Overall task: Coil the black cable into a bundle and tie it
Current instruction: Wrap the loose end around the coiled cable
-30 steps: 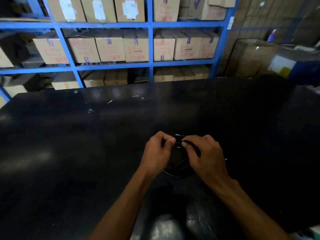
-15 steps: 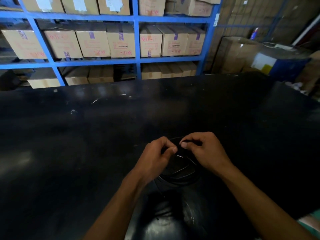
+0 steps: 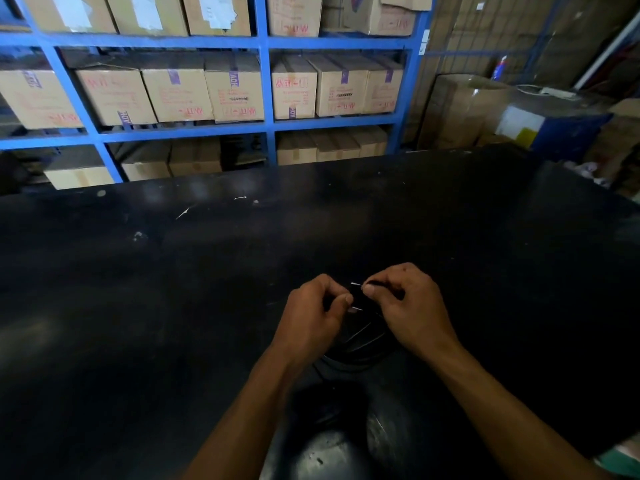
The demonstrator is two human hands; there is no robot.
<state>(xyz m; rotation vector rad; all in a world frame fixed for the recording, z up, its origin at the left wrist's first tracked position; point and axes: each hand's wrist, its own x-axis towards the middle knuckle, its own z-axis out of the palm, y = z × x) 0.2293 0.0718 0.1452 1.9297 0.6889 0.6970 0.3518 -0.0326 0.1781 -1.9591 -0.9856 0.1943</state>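
The black cable (image 3: pixel 360 342) lies coiled in a round bundle on the black table (image 3: pixel 173 306), near the front edge between my hands. My left hand (image 3: pixel 311 315) pinches the top of the coil from the left. From the right, my right hand (image 3: pixel 408 306) pinches the same spot, fingertips almost touching the left ones. Between the fingertips a thin tie (image 3: pixel 356 296) with pale glinting ends wraps the coil's top. The far part of the coil is hidden behind both hands.
Blue metal shelving (image 3: pixel 266 129) with several cardboard boxes (image 3: pixel 235 91) stands behind the table. More boxes and a blue container (image 3: pixel 554 129) sit at the back right. Small white scraps (image 3: pixel 183 211) lie on the far left of the table.
Both hands stay pinched on the top of the coil, with small shifts of the fingertips at the tie. The camera view has shifted slightly.
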